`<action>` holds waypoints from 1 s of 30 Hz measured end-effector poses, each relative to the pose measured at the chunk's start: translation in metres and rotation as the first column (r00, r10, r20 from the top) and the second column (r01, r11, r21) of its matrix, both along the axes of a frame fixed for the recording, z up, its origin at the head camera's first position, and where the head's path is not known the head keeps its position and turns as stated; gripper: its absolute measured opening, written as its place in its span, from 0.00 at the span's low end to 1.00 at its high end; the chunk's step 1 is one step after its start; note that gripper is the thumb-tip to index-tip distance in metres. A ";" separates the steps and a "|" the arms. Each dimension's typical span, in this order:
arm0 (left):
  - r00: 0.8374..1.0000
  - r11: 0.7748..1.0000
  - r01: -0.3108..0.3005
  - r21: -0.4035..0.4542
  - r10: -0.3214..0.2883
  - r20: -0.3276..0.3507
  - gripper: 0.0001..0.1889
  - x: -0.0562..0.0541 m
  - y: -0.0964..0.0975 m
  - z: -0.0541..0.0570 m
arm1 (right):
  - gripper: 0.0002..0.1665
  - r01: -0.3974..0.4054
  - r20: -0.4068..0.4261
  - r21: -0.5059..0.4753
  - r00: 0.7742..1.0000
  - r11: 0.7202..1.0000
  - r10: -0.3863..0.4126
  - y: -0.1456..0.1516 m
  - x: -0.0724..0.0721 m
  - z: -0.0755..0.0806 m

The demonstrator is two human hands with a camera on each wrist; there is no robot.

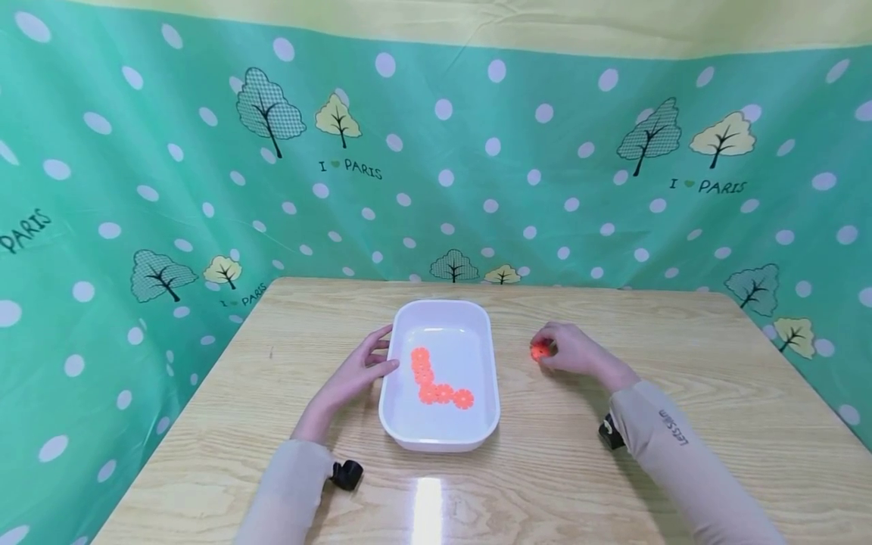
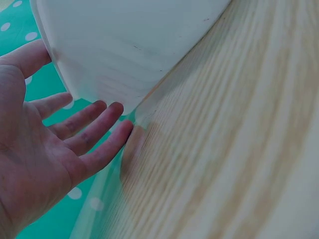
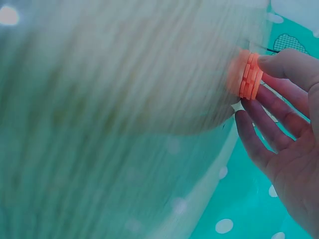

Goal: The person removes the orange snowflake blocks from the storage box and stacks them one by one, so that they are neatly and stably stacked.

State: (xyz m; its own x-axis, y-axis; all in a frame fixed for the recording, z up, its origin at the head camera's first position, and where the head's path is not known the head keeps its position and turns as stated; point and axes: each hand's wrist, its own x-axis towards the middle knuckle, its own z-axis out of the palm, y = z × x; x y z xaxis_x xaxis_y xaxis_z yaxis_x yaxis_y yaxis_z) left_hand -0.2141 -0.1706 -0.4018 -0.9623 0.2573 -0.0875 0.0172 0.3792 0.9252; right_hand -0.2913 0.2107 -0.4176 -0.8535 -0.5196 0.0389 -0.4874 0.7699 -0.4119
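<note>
A white plastic basin (image 1: 441, 446) stands on the table with several orange notched discs (image 1: 443, 393) lying in it in an L shape. My left hand (image 1: 356, 372) is at the basin's left side, thumb at the rim and the other fingers loosely extended along the outer wall (image 2: 124, 50). To the right of the basin, my right hand (image 1: 575, 350) pinches a small stack of orange notched discs (image 3: 251, 75) between thumb and fingers, low over the tabletop. In the head view the fingers partly cover this stack.
The wooden table (image 1: 545, 469) has its far edge against a green dotted curtain (image 1: 470, 151) that also hangs along both sides. Black wrist cameras sit under the left sleeve (image 1: 286, 484) and the right sleeve (image 1: 681, 462).
</note>
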 end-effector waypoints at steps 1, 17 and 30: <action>1.000 1.000 0.002 0.001 -0.002 -0.001 0.35 0.000 0.000 0.000 | 0.17 0.000 -0.003 0.000 1.000 1.000 0.000 0.000 0.000 0.000; 1.000 1.000 0.006 -0.011 -0.006 -0.002 0.35 -0.001 -0.001 -0.001 | 0.19 -0.005 0.008 0.013 1.000 1.000 0.005 0.000 0.000 0.002; 1.000 1.000 -0.003 -0.006 0.003 0.009 0.36 -0.001 0.000 -0.001 | 0.16 -0.059 -0.030 -0.014 0.998 0.998 0.059 -0.024 0.008 0.021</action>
